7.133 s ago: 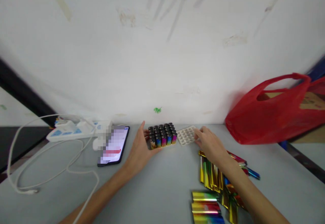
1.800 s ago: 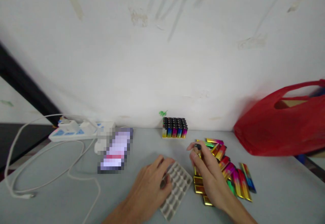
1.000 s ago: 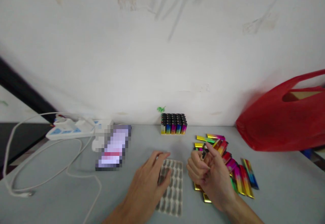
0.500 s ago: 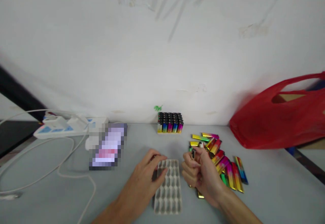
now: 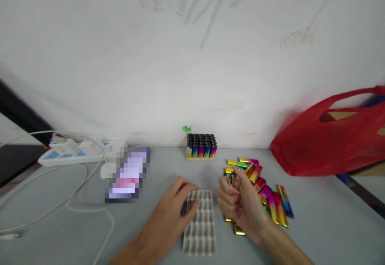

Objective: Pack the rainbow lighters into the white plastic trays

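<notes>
Loose lighters: here's the shine, a slick metallic look, gold edges flashing!
Standing lighters: glossy bodies, black plastic-looking tops.
Tray: matt, ridged, plastic or pulp, hard to call.
Bag: soft red sheet, dull sheen, cloth or plastic unclear.
Table: smooth grey, barely a gleam.
Wall: matt, scuffed, rough in patches.
Power strip: smooth white plastic.

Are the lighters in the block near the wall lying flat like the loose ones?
No: the block of lighters stands upright with black tops up, while the loose lighters lie down.
</notes>
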Tool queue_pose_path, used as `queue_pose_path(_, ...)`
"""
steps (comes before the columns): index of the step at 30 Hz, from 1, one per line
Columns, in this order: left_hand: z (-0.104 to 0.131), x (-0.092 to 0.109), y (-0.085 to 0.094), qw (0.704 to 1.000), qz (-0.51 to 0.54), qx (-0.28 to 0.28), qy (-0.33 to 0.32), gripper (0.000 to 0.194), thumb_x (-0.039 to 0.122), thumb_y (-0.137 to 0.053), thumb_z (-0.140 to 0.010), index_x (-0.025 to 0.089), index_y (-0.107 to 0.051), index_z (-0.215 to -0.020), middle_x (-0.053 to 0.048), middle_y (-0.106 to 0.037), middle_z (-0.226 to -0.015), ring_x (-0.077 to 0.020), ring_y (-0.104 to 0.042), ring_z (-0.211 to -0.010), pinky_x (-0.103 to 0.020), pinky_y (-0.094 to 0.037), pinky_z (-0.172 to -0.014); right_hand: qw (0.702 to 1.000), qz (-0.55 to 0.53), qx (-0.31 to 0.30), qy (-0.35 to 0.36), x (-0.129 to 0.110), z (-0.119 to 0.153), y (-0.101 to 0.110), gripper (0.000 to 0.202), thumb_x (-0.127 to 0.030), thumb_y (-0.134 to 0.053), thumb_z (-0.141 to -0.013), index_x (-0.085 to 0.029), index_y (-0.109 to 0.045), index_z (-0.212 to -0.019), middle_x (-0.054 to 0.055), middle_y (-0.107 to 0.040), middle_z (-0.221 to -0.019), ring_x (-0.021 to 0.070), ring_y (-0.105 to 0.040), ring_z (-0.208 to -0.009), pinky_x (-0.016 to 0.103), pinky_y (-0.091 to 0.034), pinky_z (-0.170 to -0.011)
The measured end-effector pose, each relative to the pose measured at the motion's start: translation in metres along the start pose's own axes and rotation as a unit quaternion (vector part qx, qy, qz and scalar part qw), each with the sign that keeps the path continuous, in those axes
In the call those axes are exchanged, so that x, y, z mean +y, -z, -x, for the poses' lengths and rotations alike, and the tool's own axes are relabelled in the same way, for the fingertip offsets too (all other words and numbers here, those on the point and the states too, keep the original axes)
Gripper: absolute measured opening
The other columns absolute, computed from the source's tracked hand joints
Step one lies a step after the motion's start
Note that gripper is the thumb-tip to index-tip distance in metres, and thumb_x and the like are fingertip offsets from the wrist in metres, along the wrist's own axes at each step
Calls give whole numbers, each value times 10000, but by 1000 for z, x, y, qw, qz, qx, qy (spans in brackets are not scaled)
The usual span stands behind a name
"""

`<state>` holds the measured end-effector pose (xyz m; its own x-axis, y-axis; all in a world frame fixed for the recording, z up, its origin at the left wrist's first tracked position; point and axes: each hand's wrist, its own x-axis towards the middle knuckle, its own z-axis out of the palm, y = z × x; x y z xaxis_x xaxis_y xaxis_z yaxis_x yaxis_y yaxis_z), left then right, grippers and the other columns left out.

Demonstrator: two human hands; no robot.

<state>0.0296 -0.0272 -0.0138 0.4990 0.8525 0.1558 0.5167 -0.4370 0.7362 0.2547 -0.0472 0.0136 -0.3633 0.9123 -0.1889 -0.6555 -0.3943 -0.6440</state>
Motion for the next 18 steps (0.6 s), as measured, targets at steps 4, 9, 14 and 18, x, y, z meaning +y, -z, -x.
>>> queue_pose_path(4, 0, 2, 0, 1000, -2, -3, -1, 266, 146, -629, -1043, 263, -743, -1252, -54, -700, -1202, -216, -721, -962, -360, -605, -937, 1000, 2, -7, -3, 3, 1, -2, 682, -680, -767, -910, -257, -333, -598, -138, -195, -520, 54, -75, -448, 217, -111, -410)
queue_pose_path(9, 0, 1, 0, 1000, -4, -10, 2, 263, 141, -620, -1049, 255, -740, -1255, -66, -691, -1227, -228, -724, -1016, -376, -604, -967, 1000, 0, 5, 9, 9, 1, 1, 632, -618, -753, -908, -264, -337, -592, -137, -192, -501, 57, -84, -429, 231, -128, -402)
queue_pose_path(14, 0, -1, 0, 1000, -8, -13, 2, 260, 151, -628, -1061, 255, -738, -1273, -63, -692, -1234, -235, -732, -1040, -388, -609, -1007, 997, 21, 43, 55, 10, 0, -3, 624, -622, -759, -908, -259, -360, -592, -134, -180, -518, 68, -85, -451, 233, -121, -408)
queue_pose_path(18, 1, -1, 1, 1000, -9, -4, -6, 276, 145, -640, -1052, 272, -750, -1271, -55, -713, -1228, -239, -746, -1041, -392, -616, -1028, 988, 73, 91, 103, 12, -1, -8, 502, -689, -752, -945, -234, -590, -806, -119, -305, -572, 84, -106, -473, 227, -128, -421)
